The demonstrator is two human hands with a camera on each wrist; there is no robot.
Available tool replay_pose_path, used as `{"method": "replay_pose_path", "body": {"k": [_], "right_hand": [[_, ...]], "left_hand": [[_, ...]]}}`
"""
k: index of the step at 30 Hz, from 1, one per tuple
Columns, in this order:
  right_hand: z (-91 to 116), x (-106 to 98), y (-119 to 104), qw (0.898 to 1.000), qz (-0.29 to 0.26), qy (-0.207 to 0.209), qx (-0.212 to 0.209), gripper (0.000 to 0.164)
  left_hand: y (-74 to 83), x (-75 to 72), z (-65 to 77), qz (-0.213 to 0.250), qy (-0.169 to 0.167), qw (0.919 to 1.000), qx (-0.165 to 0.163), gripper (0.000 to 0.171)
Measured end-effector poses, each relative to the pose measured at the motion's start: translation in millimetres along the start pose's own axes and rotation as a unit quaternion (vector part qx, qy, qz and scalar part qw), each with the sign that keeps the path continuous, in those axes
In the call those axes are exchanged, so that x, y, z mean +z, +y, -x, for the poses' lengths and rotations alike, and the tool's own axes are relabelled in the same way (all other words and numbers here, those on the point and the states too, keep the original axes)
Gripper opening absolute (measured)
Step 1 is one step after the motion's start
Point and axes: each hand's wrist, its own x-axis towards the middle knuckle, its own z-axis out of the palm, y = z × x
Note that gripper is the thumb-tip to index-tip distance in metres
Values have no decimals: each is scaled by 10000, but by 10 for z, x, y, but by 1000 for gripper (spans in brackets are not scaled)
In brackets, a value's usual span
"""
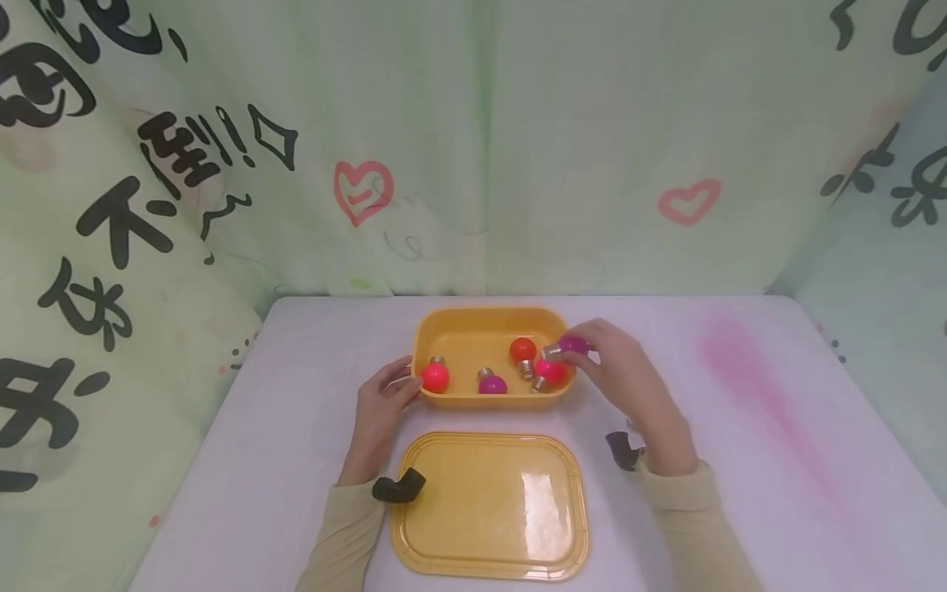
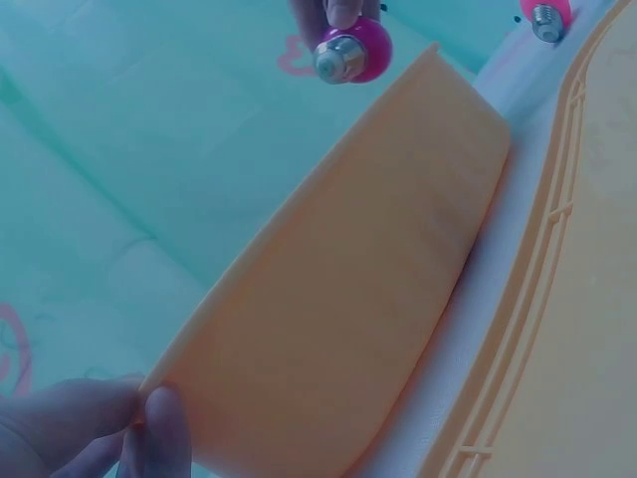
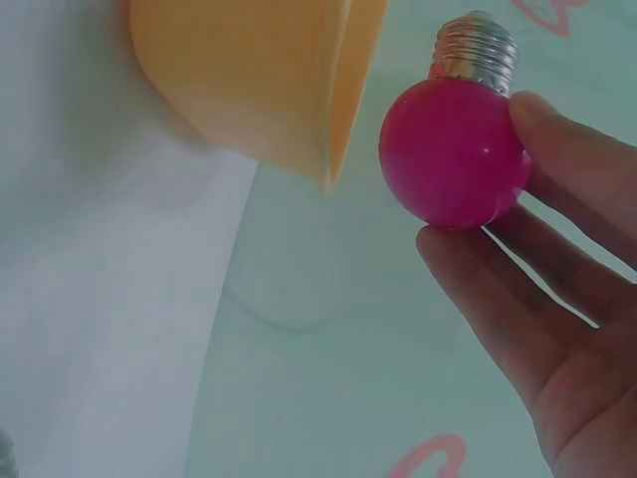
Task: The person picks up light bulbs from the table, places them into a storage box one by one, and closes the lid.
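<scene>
My right hand (image 1: 625, 370) pinches a purple light bulb (image 1: 572, 344) by its round part, over the right end of a yellow plastic box (image 1: 459, 401). In the right wrist view, thumb and fingertips hold the bulb (image 3: 453, 154), its silver screw base pointing up in that view. My left hand (image 1: 385, 407) grips the box's left rim, thumb on the outer side in the left wrist view. Inside the box lie several bulbs: a pink one (image 1: 435, 378) at the left, a purple one (image 1: 492, 385) mid-front, a red one (image 1: 522, 349) and another pink one (image 1: 550, 371) at the right.
A yellow lid (image 1: 481, 506) lies flat in front of the box on the white-covered table (image 1: 244, 493). The left wrist view shows another pink bulb (image 2: 546, 20) beyond the box's right end. A printed green curtain (image 1: 562, 164) hangs behind the table.
</scene>
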Motion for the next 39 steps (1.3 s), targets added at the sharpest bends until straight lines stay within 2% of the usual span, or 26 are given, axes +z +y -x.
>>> {"method": "replay_pose_path", "body": {"k": [9, 18, 29, 39], "right_hand": [[-84, 103, -98, 9993, 10, -246, 290, 30], [-167, 228, -168, 9997, -63, -239, 40, 29], [-244, 389, -225, 9975, -473, -492, 187, 21], [-311, 553, -222, 9993, -121, -325, -155, 21]], "left_hand": [[4, -8, 0, -86, -22, 9999, -84, 43], [10, 2, -11, 1, 63, 9999, -105, 46], [9, 2, 1, -136, 49, 9998, -112, 47], [12, 4, -14, -124, 82, 9998, -128, 46]]}}
